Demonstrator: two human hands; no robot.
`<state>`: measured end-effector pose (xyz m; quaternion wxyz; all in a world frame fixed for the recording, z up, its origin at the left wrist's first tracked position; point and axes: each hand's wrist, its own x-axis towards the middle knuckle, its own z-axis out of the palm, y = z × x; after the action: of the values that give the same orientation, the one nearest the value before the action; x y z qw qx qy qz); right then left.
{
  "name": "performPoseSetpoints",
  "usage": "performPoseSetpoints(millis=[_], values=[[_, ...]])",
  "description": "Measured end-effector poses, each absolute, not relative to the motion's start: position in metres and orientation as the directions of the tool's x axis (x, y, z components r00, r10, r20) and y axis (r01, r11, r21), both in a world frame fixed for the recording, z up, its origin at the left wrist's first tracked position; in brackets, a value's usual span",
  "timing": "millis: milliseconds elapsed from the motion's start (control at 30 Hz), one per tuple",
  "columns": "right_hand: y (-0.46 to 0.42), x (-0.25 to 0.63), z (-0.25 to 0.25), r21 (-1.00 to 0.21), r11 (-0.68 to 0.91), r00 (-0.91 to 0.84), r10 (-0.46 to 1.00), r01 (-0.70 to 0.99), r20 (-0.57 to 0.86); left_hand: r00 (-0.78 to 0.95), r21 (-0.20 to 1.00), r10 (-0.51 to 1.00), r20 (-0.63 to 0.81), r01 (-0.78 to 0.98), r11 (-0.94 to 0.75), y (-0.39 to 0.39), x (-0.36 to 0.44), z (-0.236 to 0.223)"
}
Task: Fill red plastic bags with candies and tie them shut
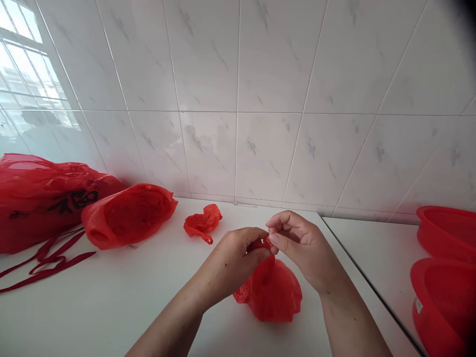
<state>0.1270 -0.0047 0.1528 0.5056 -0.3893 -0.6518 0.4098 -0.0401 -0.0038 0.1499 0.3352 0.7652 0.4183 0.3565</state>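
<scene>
Red plastic bag: body puffed, resting on the white tabletop near its front edge; neck gathered upward, no finished knot visible. Left hand curled nearly closed around the neck; right hand half open, fingertips pinching the neck's tip. Beyond: crumpled red bag near the back edge; open red bag; large red bag with black print and loose red strips at the left end; two red plastic basins on the adjoining counter; white marble-look tile wall behind.

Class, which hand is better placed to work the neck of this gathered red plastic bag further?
Probably the right hand: its fingertips sit at the top of the gathered neck, while the left hand is closed around that neck, holding the red plastic bag below.
</scene>
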Motion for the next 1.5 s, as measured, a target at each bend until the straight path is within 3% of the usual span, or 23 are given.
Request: performPoseSetpoints(millis=[133,233,333,467,567,800,967,1100,1300,1400,1500], values=[[0.001,0.131,0.149,-0.941,0.303,-0.160,0.947,0.150,0.279,0.304,0.792,0.892,0.334,0.424,-0.440,-0.002,-0.044,0.151],[0.013,0.133,0.138,-0.969,0.180,-0.318,0.940,0.170,0.119,0.280,0.801,0.895,0.348,0.407,-0.439,-0.001,-0.046,0.153],[0.023,0.131,0.125,-0.994,0.088,-0.483,0.874,0.069,0.044,0.270,0.812,0.897,0.350,0.389,-0.434,0.000,-0.050,0.154],[0.026,0.124,0.116,-0.997,-0.027,-0.529,0.848,-0.067,0.013,0.185,0.849,0.920,0.346,0.356,-0.390,0.004,-0.059,0.156],[0.024,0.119,0.115,-0.994,-0.028,-0.537,0.843,-0.105,0.033,0.128,0.883,0.934,0.334,0.303,-0.358,0.007,-0.065,0.158],[0.039,0.125,0.095,-1.000,-0.005,-0.474,0.881,-0.030,0.010,0.115,0.906,0.941,0.317,0.256,-0.336,0.013,-0.074,0.158],[0.051,0.132,0.072,-0.981,-0.060,-0.499,0.866,-0.185,0.041,0.148,0.925,0.943,0.296,0.203,-0.322,0.014,-0.076,0.158],[0.052,0.128,0.068,-0.917,-0.083,-0.399,0.913,-0.390,0.087,0.137,0.920,0.937,0.321,0.190,-0.343,0.012,-0.077,0.160],[0.050,0.135,0.089,-0.816,-0.025,-0.134,0.989,-0.577,0.064,-0.039,0.893,0.899,0.437,0.135,-0.428,0.013,-0.084,0.162],[0.049,0.144,0.100,-0.810,0.030,-0.054,0.996,-0.585,0.075,-0.120,0.889,0.882,0.456,0.120,-0.443,0.015,-0.087,0.161],[0.043,0.149,0.110,-0.872,0.116,-0.010,0.991,-0.475,0.137,-0.146,0.887,0.875,0.462,0.097,-0.452,0.016,-0.088,0.161]])
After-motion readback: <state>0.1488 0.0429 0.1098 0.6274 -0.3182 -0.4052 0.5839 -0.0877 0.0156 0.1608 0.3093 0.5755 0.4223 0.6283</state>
